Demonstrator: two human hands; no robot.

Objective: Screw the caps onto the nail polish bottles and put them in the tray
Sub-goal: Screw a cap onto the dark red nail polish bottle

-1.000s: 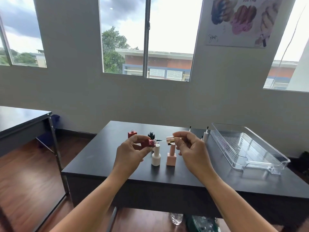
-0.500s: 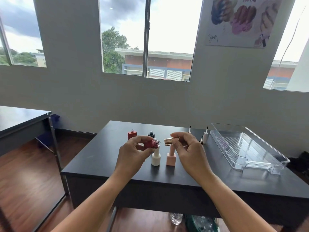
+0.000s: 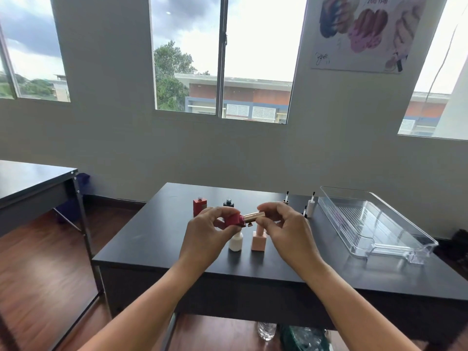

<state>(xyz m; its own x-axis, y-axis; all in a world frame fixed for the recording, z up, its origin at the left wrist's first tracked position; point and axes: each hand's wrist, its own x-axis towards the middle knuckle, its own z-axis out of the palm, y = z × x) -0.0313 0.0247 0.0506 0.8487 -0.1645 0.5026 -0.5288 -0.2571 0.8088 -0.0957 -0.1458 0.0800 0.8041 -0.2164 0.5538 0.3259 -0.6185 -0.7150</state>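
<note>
My left hand (image 3: 206, 231) holds a dark red nail polish bottle (image 3: 234, 220) tipped sideways above the black table (image 3: 141, 239). My right hand (image 3: 286, 229) pinches a gold cap (image 3: 254, 216) whose end meets the bottle's neck. Below them stand a white bottle (image 3: 235, 243) and a pink bottle (image 3: 258, 240), both uncapped. A red bottle (image 3: 199, 206) and a black bottle (image 3: 228, 202) stand open farther back. Three brush caps stand upright near a clear plastic tray (image 3: 374, 225) at the right, among them a white cap (image 3: 310, 205).
A second dark table (image 3: 30, 183) stands to the left across a strip of wooden floor. A plastic water bottle (image 3: 266, 330) and a green bag (image 3: 301, 338) lie under the table. A grey wall with windows rises behind it.
The gold cap's brush has slid into the dark red bottle, and the cap now reaches the neck. Both hands stayed nearly in place above the table.
</note>
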